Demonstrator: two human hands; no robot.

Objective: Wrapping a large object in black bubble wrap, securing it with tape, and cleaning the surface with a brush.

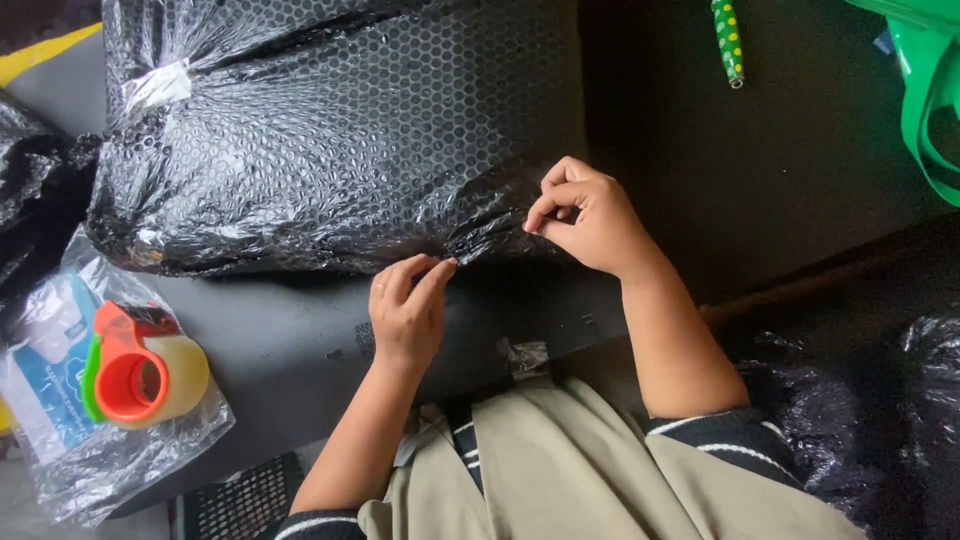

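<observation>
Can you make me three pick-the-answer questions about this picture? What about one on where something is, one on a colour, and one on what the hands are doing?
1. Where is the tape roll?
A. left of the hands
B. on top of the parcel
C. beside the green bag

2. What colour is the tape holder?
A. blue
B. orange
C. purple

3. What are both hands doing?
A. lying flat
B. pinching the bubble wrap
C. holding scissors

Answers:
1 A: the roll lies on a clear bag to the left.
2 B: its holder is orange with a green edge.
3 B: the left hand and right hand pinch the edge of the bubble wrap with their fingertips.
</observation>
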